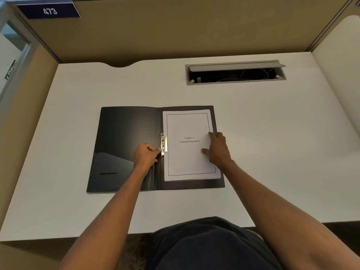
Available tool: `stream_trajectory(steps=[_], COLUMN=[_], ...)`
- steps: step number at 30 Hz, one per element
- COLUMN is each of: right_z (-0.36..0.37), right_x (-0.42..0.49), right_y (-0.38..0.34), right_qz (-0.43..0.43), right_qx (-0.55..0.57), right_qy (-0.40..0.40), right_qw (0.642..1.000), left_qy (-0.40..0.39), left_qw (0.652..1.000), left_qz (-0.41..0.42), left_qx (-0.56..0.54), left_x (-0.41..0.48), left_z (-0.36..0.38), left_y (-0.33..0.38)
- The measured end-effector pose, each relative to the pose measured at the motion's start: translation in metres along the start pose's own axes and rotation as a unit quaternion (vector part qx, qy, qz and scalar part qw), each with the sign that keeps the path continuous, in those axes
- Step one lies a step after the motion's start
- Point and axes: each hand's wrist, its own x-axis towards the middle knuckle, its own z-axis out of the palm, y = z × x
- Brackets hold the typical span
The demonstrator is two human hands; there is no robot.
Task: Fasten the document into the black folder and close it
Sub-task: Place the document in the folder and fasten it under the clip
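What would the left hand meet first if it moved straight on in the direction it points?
The left hand points right, its fingertips already at the metal clip; just beyond lies the document.

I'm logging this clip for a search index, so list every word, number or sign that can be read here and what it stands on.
"473": white digits on the dark blue sign plate fixed to the tan partition wall, upper left.
"Chapter 6": printed on the white document cover page lying in the open black folder.
"Learning Experience": the line just beneath it on that page.
The grey strip label at the far left edge carries lettering, seen at an angle and too blurred to read.
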Motion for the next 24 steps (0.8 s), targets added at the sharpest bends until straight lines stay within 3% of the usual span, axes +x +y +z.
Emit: stream_trajectory(steps=[7, 10, 14, 20, 24], right_z=[0.017, 0.034, 0.053, 0.068, 0.069], right_x=[-0.026, -0.039, -0.052, -0.064, -0.069], right_y=[-0.013, -0.028, -0.05, -0.053, -0.044], right_qz=[-0.048, -0.076, -0.121, -0.146, -0.153], right_qx=[-0.104, -0.104, -0.096, -0.138, -0.162], right_qy=[0.068, 0.044, 0.013, -0.033, -0.062], right_qw=[0.991, 0.991, 0.988, 0.979, 0.973], left_qy=[0.086, 0.137, 0.198, 0.169, 0.164], left_qw=[0.996, 0.989, 0.97, 0.972, 0.975], left_qz=[0.023, 0.031, -0.004, -0.096, -0.112], left_qx=[0.021, 0.039, 0.143, 0.134, 0.103], left_x=[0.016, 0.025, 0.043, 0.064, 0.067], left_z=[-0.026, -0.046, -0.076, -0.106, -0.119], left_y=[-0.005, -0.007, -0.013, -0.031, -0.035])
